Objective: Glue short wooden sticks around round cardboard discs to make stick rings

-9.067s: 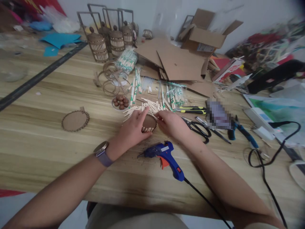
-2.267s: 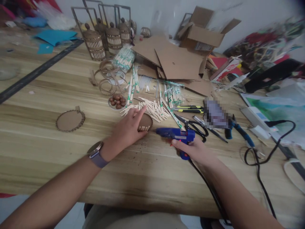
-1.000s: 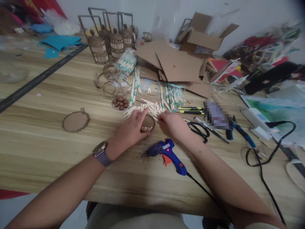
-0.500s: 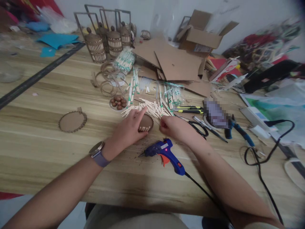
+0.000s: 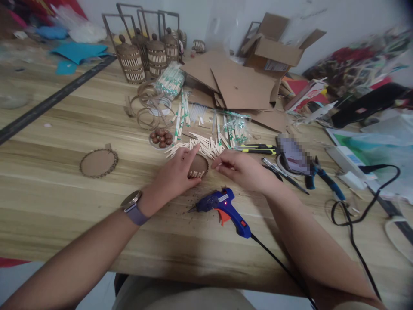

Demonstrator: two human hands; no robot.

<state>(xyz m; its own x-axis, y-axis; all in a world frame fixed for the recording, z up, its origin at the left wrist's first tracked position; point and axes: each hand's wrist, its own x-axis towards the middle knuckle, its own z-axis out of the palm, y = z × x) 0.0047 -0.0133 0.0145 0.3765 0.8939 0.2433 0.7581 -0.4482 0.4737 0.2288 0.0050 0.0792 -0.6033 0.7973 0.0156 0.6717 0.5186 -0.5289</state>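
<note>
My left hand (image 5: 177, 173) rests at the left side of a round cardboard base (image 5: 199, 165), its fingers spread around the rim. Short pale sticks (image 5: 196, 174) stand along the near edge of that base. To the right of it is my right hand (image 5: 237, 168), thumb and fingertips brought together; whatever they pinch is too small to make out. Behind both hands lies a loose pile of short sticks (image 5: 206, 144). A blue glue gun (image 5: 222, 202) with an orange trigger lies on its side nearer to me, its nozzle pointing left.
Left on the table (image 5: 58, 185) lies another round cardboard base (image 5: 98, 163). A bowl of brown balls (image 5: 160, 138), lantern-like pieces (image 5: 157, 58) and cardboard sheets (image 5: 241, 84) are behind. Pliers (image 5: 327, 181) and a black cable (image 5: 351, 228) lie at the right.
My right hand has turned and its fingers have extended toward the base, where before they were curled in a fist. My left hand has hardly moved.
</note>
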